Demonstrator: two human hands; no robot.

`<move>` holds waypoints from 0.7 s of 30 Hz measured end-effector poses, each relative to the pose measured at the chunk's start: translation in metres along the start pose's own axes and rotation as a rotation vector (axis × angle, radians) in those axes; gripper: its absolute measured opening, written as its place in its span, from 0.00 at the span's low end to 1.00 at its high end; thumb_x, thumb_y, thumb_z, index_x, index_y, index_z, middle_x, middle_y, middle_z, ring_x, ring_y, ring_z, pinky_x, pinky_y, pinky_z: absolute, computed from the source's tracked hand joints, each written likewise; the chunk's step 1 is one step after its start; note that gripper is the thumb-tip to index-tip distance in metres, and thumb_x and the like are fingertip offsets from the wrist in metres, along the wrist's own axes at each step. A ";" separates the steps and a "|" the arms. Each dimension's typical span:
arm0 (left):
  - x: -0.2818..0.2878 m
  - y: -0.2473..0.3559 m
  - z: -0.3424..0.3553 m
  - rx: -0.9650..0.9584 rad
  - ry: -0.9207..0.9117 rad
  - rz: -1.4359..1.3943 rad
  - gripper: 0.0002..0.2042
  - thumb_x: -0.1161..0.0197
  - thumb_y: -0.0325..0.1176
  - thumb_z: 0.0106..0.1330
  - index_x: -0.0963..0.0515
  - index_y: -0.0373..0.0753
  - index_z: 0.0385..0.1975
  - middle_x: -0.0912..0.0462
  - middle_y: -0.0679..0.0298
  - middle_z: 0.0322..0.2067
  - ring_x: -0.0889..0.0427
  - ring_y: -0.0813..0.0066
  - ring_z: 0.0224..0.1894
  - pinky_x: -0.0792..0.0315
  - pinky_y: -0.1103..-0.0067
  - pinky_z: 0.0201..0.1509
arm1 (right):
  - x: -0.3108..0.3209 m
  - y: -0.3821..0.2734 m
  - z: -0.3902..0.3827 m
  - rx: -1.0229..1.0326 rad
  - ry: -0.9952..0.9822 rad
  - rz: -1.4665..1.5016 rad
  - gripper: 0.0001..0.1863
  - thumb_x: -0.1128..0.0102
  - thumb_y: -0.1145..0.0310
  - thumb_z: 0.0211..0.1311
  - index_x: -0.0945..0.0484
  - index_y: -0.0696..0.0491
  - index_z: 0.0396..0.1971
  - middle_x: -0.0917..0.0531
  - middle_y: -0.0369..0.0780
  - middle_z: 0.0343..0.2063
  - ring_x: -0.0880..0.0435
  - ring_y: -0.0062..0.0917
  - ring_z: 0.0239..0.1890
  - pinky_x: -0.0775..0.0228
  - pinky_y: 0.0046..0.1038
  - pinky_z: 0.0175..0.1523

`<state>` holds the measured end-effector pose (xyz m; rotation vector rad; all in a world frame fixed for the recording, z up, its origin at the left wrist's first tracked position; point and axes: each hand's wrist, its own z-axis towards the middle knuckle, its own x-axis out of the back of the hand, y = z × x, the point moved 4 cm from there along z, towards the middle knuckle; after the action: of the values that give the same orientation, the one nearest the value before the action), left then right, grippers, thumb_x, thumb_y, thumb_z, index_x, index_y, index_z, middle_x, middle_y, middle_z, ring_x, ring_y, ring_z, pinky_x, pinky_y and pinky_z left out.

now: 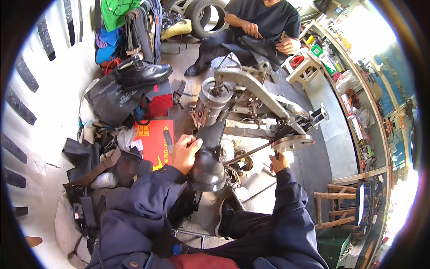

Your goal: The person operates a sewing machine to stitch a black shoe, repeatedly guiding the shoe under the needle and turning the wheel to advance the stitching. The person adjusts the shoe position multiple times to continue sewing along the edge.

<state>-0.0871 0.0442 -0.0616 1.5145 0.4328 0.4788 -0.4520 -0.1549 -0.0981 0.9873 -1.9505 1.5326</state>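
Observation:
My left hand (185, 153) is closed on the upper of a black leather boot (207, 170), its toe pointing toward me. The boot's shaft reaches up under the head of a metal hand-cranked shoe sewing machine (211, 99); where it meets the needle is hidden. To the right, my right hand (281, 162) is wrapped round a dark crank handle just below the machine's round handwheel (292, 142). A thread spool (319, 116) sits on the machine's far right end.
Opposite me a seated person (264, 27) handles dark material. Another black shoe (142, 71) rests on bags at left, above a red box (154, 141). Leather scraps (107, 166) pile beside me. A beige stool (304, 67), crowded shelves (354, 103) and a wooden chair (340, 204) stand right.

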 end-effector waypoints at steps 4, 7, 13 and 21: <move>0.001 -0.003 0.001 -0.035 0.025 -0.037 0.13 0.36 0.35 0.62 0.26 0.31 0.26 0.27 0.61 0.29 0.28 0.73 0.33 0.35 0.77 0.39 | 0.006 -0.043 -0.025 0.173 0.019 0.039 0.13 0.39 0.64 0.60 0.26 0.60 0.31 0.23 0.40 0.14 0.24 0.24 0.12 0.31 0.29 0.18; 0.001 -0.005 0.003 -0.014 0.009 -0.015 0.13 0.37 0.35 0.63 0.26 0.30 0.26 0.27 0.62 0.30 0.29 0.75 0.34 0.35 0.78 0.40 | 0.044 -0.066 -0.033 0.352 0.203 0.101 0.10 0.40 0.66 0.62 0.24 0.59 0.32 0.23 0.37 0.14 0.25 0.20 0.14 0.32 0.25 0.20; -0.001 -0.007 0.004 0.045 -0.012 -0.095 0.12 0.37 0.33 0.64 0.26 0.30 0.26 0.29 0.66 0.31 0.31 0.78 0.35 0.37 0.80 0.41 | 0.122 -0.036 -0.008 0.369 0.523 0.065 0.07 0.42 0.69 0.64 0.25 0.57 0.31 0.25 0.37 0.15 0.27 0.18 0.14 0.35 0.24 0.21; -0.002 -0.006 0.005 0.011 0.007 -0.088 0.13 0.36 0.33 0.63 0.27 0.31 0.23 0.29 0.65 0.30 0.31 0.77 0.33 0.37 0.79 0.39 | 0.075 0.054 0.042 -0.014 0.342 -0.164 0.12 0.42 0.65 0.64 0.25 0.52 0.46 0.17 0.43 0.22 0.19 0.27 0.16 0.26 0.32 0.23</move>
<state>-0.0856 0.0389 -0.0678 1.4984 0.5063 0.4134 -0.5381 -0.2078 -0.0882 0.7962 -1.6014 1.4814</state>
